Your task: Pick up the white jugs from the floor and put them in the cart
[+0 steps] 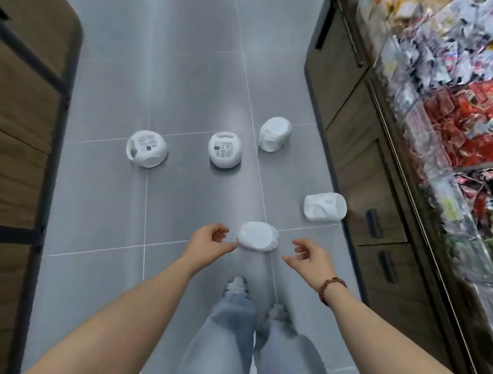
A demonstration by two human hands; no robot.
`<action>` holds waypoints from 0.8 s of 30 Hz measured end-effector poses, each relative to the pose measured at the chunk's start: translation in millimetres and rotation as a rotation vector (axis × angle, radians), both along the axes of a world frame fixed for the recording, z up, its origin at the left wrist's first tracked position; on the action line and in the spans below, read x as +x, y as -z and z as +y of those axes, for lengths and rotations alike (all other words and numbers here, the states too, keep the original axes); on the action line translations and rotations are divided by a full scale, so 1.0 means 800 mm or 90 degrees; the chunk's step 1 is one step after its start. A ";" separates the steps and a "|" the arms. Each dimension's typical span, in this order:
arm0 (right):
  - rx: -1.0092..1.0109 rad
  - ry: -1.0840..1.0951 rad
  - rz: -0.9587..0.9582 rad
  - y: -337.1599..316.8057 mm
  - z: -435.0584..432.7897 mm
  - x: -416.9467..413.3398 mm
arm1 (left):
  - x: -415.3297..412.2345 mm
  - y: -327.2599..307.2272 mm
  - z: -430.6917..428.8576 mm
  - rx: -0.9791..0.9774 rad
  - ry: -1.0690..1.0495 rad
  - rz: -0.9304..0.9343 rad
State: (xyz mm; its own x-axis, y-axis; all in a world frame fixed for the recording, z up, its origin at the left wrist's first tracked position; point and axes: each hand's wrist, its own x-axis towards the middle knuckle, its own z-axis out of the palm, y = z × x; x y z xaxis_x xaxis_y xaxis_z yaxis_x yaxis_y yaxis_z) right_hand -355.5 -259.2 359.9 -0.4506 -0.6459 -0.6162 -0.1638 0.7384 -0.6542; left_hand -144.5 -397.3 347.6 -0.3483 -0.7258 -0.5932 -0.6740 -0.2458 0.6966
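**Reaching for the nearest jug**

Down on the grey floor [105, 182] of a shop aisle lie five white jugs, all tipped over and well apart from one another. Nearest to the person's feet is jug one [258, 240], lying between the two outstretched hands. Off to the right, close to the cabinet [361, 151], lies jug two [325, 207] on its side. Farther up the aisle three more sit in a loose row: jug three [146, 148] on the left, jug four [225, 150] in the middle with its label up, and jug five [275, 134] on the right.

Left hand [208, 243] has its fingers loosely curled and spread, fingertips at the edge of jug one; whether they actually touch it cannot be told from this high view. Right hand [307, 256] is likewise loosely spread and grips nothing, hanging just beside the jug. Neither hand has closed on anything.

No cart can be made out with certainty; a dark-framed wooden unit [26, 128] stands along the left edge, but what it is stays unclear.

By my reading, the pickup of the first jug is only starting. Next, the hands need to come down around jug one from both sides, or find its handle, close firmly, and lift it clear before turning toward the cart.
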 end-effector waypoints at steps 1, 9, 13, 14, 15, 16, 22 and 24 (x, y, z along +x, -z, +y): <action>0.009 0.032 -0.020 0.014 -0.005 -0.005 | -0.007 0.015 -0.003 0.011 -0.001 -0.003; 0.101 0.106 -0.074 0.199 -0.021 -0.050 | -0.037 0.198 -0.005 0.084 -0.087 -0.018; 0.096 0.134 -0.089 0.303 -0.041 -0.068 | -0.041 0.303 -0.008 0.091 -0.097 -0.033; 0.095 0.128 -0.086 0.329 -0.047 -0.071 | -0.044 0.328 -0.010 0.091 -0.089 -0.033; 0.095 0.117 -0.080 0.356 -0.051 -0.074 | -0.048 0.352 -0.012 0.085 -0.079 -0.033; 0.092 0.099 -0.071 0.383 -0.055 -0.077 | -0.052 0.376 -0.016 0.076 -0.065 -0.033; 0.068 -0.042 -0.055 0.508 -0.068 -0.081 | -0.080 0.481 -0.038 0.015 0.073 -0.012; 0.057 -0.048 -0.055 0.535 -0.069 -0.079 | -0.082 0.508 -0.041 0.017 0.087 -0.001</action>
